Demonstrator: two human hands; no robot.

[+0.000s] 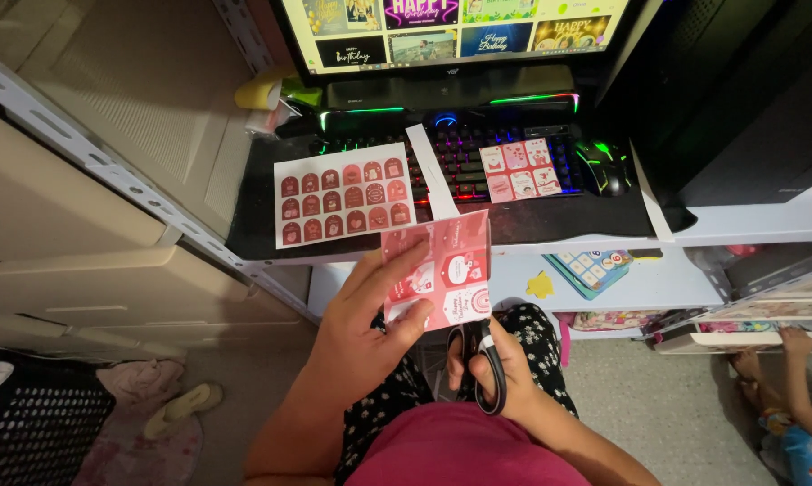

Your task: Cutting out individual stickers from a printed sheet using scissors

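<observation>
Meanwhile left hand (361, 333) grips pink sticker sheet (437, 270); right hand (496, 369) clasps black scissors (478, 360)

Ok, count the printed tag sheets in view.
3: the dark red sheet lies on the desk, the small pink sheet lies on the keyboard, and the held pink sheet is in the left hand. Others may be hidden.

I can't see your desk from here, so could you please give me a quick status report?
Left hand holds pink label sheet. Right hand grips black scissors, blades at sheet's lower edge. Nothing in the way.
</observation>
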